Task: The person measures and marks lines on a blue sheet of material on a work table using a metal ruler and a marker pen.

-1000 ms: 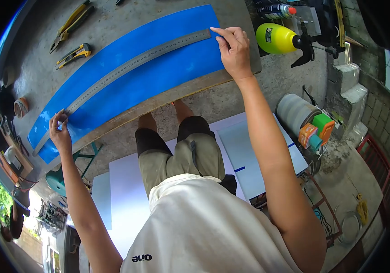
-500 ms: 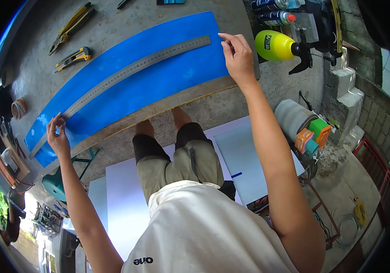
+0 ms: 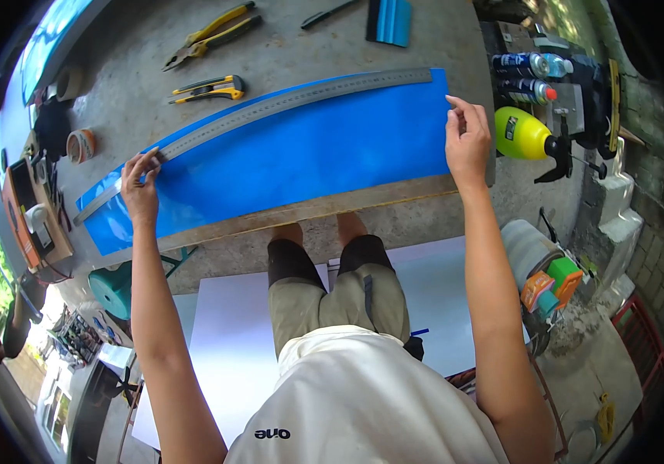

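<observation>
A long blue sheet (image 3: 301,147) lies across the grey table, and it looks curved through the lens. Along its far edge runs a long steel ruler (image 3: 293,98). My left hand (image 3: 141,185) has its fingertips and thumb closed on the ruler toward its left end. Beside the sheet's right edge, just past the ruler's right end, my right hand (image 3: 469,143) is partly curled. Its thumb and index finger are apart, with nothing visible between them. Whether its fingertips touch the sheet is hard to tell.
Beyond the sheet lie a yellow-handled utility knife (image 3: 212,89), pliers (image 3: 210,36), a black pen (image 3: 328,14) and a blue squeegee (image 3: 390,22). A tape roll (image 3: 81,145) sits at left. Right of the table are a yellow spray bottle (image 3: 521,133) and spray cans (image 3: 519,65).
The ruler has shifted across the sheet from its middle to its far edge, my left hand moving with it. My right hand stays by the right edge. The camera view has also shifted.
</observation>
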A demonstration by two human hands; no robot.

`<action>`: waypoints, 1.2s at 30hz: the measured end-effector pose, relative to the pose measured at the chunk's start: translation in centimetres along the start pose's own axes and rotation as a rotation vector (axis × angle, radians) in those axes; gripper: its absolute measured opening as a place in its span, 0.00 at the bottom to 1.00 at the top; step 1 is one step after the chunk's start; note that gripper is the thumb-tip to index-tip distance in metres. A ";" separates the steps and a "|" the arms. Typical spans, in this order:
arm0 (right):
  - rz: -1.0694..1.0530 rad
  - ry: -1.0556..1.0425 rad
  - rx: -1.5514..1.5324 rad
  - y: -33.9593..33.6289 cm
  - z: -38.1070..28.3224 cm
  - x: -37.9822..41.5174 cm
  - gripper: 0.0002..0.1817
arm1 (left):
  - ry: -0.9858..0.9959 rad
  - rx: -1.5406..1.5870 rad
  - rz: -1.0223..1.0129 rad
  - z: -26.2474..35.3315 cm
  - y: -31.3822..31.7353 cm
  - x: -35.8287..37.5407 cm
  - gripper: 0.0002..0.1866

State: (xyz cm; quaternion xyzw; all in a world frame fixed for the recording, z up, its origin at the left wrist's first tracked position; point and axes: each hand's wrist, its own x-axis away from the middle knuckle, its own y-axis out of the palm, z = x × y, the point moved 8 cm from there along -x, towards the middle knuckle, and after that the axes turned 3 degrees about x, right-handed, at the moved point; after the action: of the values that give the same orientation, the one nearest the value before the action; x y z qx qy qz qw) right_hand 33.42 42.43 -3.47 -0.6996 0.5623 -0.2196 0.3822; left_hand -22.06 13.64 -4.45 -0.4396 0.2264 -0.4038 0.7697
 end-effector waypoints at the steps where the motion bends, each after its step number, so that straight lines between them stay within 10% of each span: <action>1: 0.004 -0.016 0.000 0.1 -1.2 -0.6 0.15 | -0.006 -0.016 0.018 0.1 0.0 -0.2 0.25; 20: -0.308 -0.646 0.474 15.2 -15.2 -17.2 0.08 | 0.083 -0.039 -0.099 -0.6 0.2 -0.8 0.28; 25: 0.002 -0.356 -0.072 5.1 -14.9 -13.6 0.08 | 0.160 -0.034 -0.120 -0.4 0.2 -0.9 0.29; 30: -0.031 0.295 0.046 -0.5 2.4 -6.9 0.06 | 0.106 -0.025 -0.148 -0.5 0.0 -1.6 0.28; 36: -0.246 0.147 -0.043 0.5 2.1 -8.7 0.11 | 0.120 -0.053 -0.199 -1.4 0.3 -2.0 0.31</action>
State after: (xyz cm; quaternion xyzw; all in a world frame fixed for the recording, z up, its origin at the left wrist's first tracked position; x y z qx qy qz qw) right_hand 32.31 51.31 -4.11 -0.7533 0.5035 -0.3033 0.2950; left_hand -24.02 14.65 -5.48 -0.4552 0.2377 -0.4977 0.6990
